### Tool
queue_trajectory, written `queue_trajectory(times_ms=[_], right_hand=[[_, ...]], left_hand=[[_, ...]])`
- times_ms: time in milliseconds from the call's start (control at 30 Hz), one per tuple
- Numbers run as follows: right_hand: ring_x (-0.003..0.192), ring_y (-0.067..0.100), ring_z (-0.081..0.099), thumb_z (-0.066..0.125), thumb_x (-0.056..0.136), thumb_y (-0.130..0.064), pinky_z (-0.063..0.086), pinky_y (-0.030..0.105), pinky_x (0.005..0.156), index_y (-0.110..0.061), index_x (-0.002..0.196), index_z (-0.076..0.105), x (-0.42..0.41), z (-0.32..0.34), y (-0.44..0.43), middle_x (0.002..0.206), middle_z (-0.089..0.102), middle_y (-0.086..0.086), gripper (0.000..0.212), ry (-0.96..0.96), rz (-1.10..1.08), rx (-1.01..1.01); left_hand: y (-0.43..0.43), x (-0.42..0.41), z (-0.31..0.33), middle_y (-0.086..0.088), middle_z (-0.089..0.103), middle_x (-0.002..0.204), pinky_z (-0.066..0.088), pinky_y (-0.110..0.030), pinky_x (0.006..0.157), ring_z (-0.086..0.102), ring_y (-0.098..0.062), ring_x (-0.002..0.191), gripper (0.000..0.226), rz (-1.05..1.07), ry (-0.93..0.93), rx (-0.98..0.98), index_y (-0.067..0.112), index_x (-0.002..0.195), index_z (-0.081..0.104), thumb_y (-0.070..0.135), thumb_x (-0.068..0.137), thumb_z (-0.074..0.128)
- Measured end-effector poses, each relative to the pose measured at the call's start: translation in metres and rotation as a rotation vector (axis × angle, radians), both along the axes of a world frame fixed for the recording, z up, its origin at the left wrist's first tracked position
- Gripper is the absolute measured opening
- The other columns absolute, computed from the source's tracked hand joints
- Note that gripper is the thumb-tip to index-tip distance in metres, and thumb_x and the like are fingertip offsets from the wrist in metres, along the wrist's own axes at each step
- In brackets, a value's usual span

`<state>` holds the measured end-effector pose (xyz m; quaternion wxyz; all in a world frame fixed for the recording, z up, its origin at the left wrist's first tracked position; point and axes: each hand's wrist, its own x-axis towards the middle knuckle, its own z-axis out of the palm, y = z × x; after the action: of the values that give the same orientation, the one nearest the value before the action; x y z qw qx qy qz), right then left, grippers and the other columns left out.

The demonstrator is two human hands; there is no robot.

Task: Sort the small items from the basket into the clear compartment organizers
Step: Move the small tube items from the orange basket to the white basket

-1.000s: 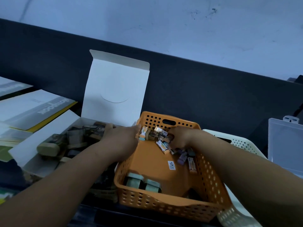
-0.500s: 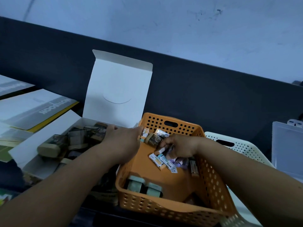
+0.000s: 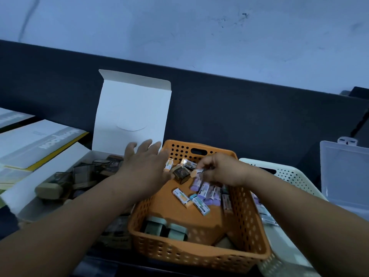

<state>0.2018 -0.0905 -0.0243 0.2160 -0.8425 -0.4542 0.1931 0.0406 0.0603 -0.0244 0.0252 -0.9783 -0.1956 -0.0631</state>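
An orange perforated basket (image 3: 247,222) sits in front of me with several small wrapped erasers (image 3: 201,198) scattered on its floor. A dark brown box (image 3: 180,172) lies near its far wall and two pale green items (image 3: 167,229) stand at its near wall. My right hand (image 3: 221,169) hovers over the far part of the basket and pinches one small orange-tipped eraser (image 3: 196,172). My left hand (image 3: 144,164) is spread flat with fingers apart over the basket's far left corner, holding nothing. A clear compartment organizer (image 3: 345,176) stands at the right edge.
An open white cardboard box (image 3: 131,110), lid upright, holds several dark small items (image 3: 83,174) on the left. Notebooks (image 3: 36,142) lie at far left. A cream perforated basket (image 3: 289,174) sits behind and under the orange one. A dark partition runs behind.
My left hand opened and lifted, its fingers now spread flat. My right hand rose from the pile with one small eraser pinched. The erasers are scattered wider on the basket floor.
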Motion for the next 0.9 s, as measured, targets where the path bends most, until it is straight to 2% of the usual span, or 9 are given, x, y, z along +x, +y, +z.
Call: queue_trajectory(times_ms=[133,233,333,433,567,633,733,800,900], right_hand=[[0.078,0.014,0.066,0.066,0.090,-0.018,0.054,0.033,0.076,-0.019,0.093,0.071,0.007,0.014,-0.026,0.089,0.071,0.003,0.006,0.025,-0.051,0.228],[0.073,0.008,0.060,0.066,0.090,-0.018,0.048,0.027,0.070,-0.017,0.091,0.071,0.015,0.024,-0.053,0.087,0.070,0.006,0.005,0.036,-0.152,0.348],[0.068,0.015,0.057,0.066,0.090,-0.021,0.046,0.029,0.064,-0.018,0.088,0.070,0.025,0.020,-0.088,0.086,0.068,0.010,0.005,-0.025,-0.266,0.328],[0.081,0.027,0.065,0.066,0.089,-0.029,0.053,0.041,0.075,-0.023,0.090,0.068,0.036,0.010,-0.114,0.089,0.069,0.005,0.006,-0.080,-0.394,0.229],[0.090,0.011,0.062,0.065,0.087,-0.045,0.048,0.030,0.082,-0.030,0.116,0.061,0.042,-0.001,-0.131,0.112,0.065,-0.009,0.034,-0.133,-0.478,0.038],[0.094,0.011,0.061,0.064,0.087,-0.047,0.045,0.027,0.080,-0.031,0.127,0.055,0.041,-0.002,-0.133,0.124,0.060,-0.010,0.044,-0.133,-0.480,0.028],[0.102,0.015,0.060,0.062,0.089,-0.045,0.044,0.029,0.081,-0.027,0.133,0.051,0.037,0.002,-0.132,0.132,0.055,-0.006,0.049,-0.165,-0.462,0.043],[0.105,0.018,0.060,0.062,0.089,-0.045,0.045,0.030,0.083,-0.027,0.134,0.050,0.036,0.004,-0.130,0.134,0.054,-0.003,0.051,-0.183,-0.455,0.051],[0.104,0.019,0.060,0.062,0.089,-0.044,0.046,0.030,0.082,-0.028,0.135,0.049,0.032,0.008,-0.126,0.134,0.051,-0.002,0.050,-0.177,-0.429,0.050]], left_hand=[[-0.023,0.021,0.004,0.002,0.049,0.140,0.030,-0.041,0.107,0.042,-0.019,0.129,0.047,-0.183,-0.014,-0.038,0.029,0.139,0.041,0.039,0.094,0.050],[-0.035,0.034,-0.003,0.001,0.058,0.128,0.043,-0.036,0.097,0.053,-0.019,0.116,0.040,-0.298,0.122,-0.083,0.029,0.130,0.051,0.019,0.091,0.052],[-0.045,0.043,-0.008,-0.003,0.054,0.132,0.043,-0.033,0.099,0.051,-0.020,0.119,0.043,-0.308,0.309,-0.063,0.022,0.132,0.051,0.012,0.090,0.055],[-0.048,0.050,-0.016,-0.006,0.053,0.134,0.043,-0.035,0.101,0.051,-0.022,0.120,0.046,-0.253,0.438,-0.023,0.018,0.135,0.049,0.012,0.091,0.055],[-0.049,0.051,-0.018,-0.006,0.056,0.129,0.044,-0.032,0.093,0.054,-0.021,0.115,0.033,-0.240,0.458,0.026,0.015,0.126,0.053,0.018,0.093,0.052],[-0.051,0.050,-0.013,-0.006,0.056,0.126,0.041,-0.028,0.086,0.054,-0.020,0.112,0.031,-0.259,0.482,0.014,0.015,0.124,0.054,0.022,0.094,0.053],[-0.055,0.050,-0.007,-0.004,0.059,0.117,0.039,-0.026,0.077,0.056,-0.018,0.102,0.024,-0.317,0.461,0.015,0.017,0.115,0.055,0.022,0.092,0.054],[-0.063,0.050,-0.007,-0.004,0.058,0.114,0.043,-0.028,0.079,0.056,-0.019,0.100,0.023,-0.347,0.418,0.032,0.018,0.112,0.054,0.016,0.090,0.055],[-0.074,0.052,-0.012,-0.004,0.055,0.120,0.042,-0.029,0.082,0.054,-0.021,0.107,0.037,-0.356,0.426,-0.013,0.021,0.123,0.050,0.009,0.089,0.055]])
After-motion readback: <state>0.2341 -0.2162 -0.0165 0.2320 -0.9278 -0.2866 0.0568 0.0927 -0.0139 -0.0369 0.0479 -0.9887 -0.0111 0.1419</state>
